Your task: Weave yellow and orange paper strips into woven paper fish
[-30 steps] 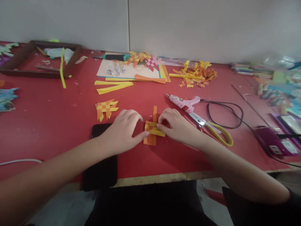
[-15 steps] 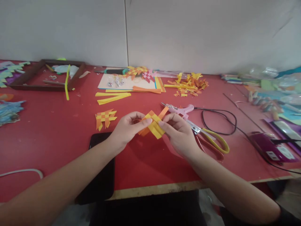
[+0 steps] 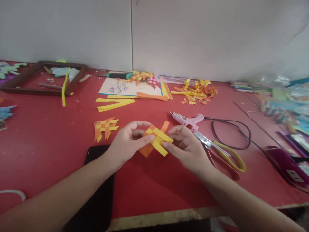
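Both the left hand [image 3: 131, 139] and right hand [image 3: 187, 146] pinch a partly woven paper piece [image 3: 158, 138] between fingers [image 3: 145, 141] over the tabletop [image 3: 145, 193], its strip ends [image 3: 165, 126] loose, one checkered shape [image 3: 105, 125] apparently finished to the left.

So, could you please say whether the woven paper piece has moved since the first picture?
Yes, the woven paper piece has turned clockwise against the unmoved pink glue gun; its orange strip now leans right.

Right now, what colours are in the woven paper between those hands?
Yellow and orange; the woven paper shows best in the head view.
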Demonstrator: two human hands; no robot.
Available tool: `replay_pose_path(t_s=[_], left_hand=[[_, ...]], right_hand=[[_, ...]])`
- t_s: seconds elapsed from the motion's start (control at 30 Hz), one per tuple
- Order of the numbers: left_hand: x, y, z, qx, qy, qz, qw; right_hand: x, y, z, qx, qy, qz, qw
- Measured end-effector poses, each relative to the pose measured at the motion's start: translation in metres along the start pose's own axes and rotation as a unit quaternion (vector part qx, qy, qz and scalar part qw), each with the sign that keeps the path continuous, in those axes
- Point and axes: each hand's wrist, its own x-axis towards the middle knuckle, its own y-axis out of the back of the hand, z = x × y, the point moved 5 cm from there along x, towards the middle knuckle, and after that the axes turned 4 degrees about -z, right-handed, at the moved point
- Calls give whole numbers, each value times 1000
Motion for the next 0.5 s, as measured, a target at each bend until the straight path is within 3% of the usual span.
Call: replay_pose_path(t_s=[0.17, 0.37, 0.5], left_hand=[[-3, -8, -3, -31, 17, -42, 999], [-3, -1, -1, 3, -8, 15, 1000], [-4, 2, 3, 43, -35, 48, 997]], right_hand=[[-1, 1, 0, -1, 14, 47, 999], [-4, -1, -2, -52, 42, 51, 996], [-12, -2, -7, -191, 132, 86, 969]])
